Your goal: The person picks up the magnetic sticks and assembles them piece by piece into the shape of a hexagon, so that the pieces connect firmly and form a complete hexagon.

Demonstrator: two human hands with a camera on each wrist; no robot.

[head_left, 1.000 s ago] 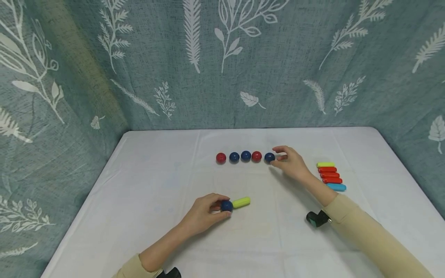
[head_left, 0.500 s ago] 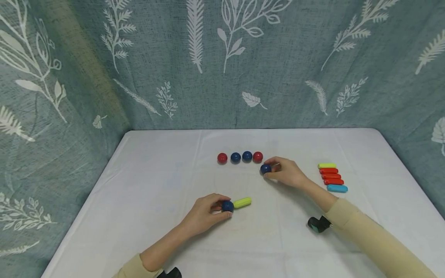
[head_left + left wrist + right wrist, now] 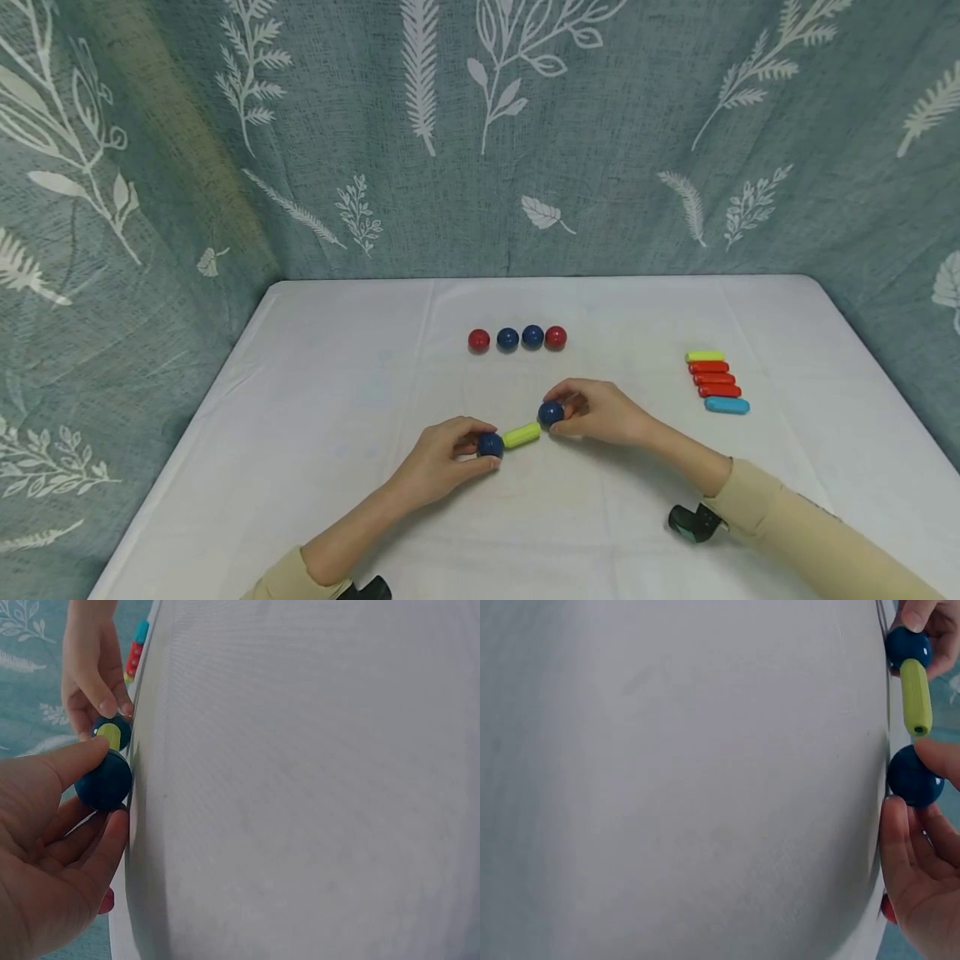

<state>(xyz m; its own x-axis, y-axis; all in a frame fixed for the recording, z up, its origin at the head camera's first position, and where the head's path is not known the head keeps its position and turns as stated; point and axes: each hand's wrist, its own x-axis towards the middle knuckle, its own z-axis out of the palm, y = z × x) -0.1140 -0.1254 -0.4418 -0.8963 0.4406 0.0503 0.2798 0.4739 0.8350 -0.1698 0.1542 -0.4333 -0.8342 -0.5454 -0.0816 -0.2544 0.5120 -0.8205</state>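
My left hand (image 3: 438,462) pinches a dark blue ball (image 3: 491,445) between thumb and fingers, low over the white table. From that ball a short yellow-green rod (image 3: 522,435) sticks out to the right, its near end against the ball. Another dark blue ball (image 3: 551,413) is pinched in my right hand (image 3: 609,412), just off the rod's free end. In the right wrist view, a small dark spot shows on the rod's end (image 3: 919,729), and a narrow gap seems to separate it from the right ball (image 3: 916,777).
Behind the hands, a red ball (image 3: 478,341), two blue balls (image 3: 507,339) and another red ball (image 3: 556,337) form a row. To the right lie stacked rods: a yellow-green one (image 3: 705,357), several red ones (image 3: 714,379) and a blue one (image 3: 727,406). A patterned curtain (image 3: 450,208) borders the table (image 3: 360,358).
My right hand has taken the blue ball from the right end of the back row and brought it forward and left to the rod. The left hand, its ball and rod have stayed put.
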